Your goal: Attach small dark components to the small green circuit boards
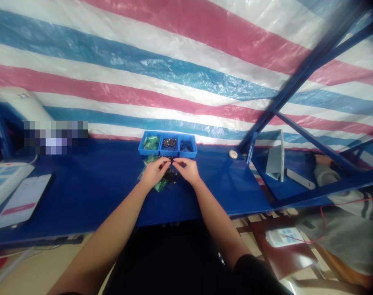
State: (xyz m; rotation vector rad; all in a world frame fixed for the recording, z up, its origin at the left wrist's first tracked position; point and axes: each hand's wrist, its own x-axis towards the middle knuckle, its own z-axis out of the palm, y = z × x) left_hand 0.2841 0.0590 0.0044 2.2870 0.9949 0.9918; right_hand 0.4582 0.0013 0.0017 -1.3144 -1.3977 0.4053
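Left hand and right hand meet just on the near side of the bins, fingertips closed on a small dark part between them. Probably light, stiff and easily dropped, it is best pinched by its edges; loose pieces and green packets lie near it, its exact shape too small to tell

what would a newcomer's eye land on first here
Probably the glossy red, white and blue striped plastic sheeting, filling much of the upper view. Next, the bare left hand and bare right hand, close together at centre over the flat dark-blue tabletop, just in front of three bright-blue rectangular plastic bins side by side.
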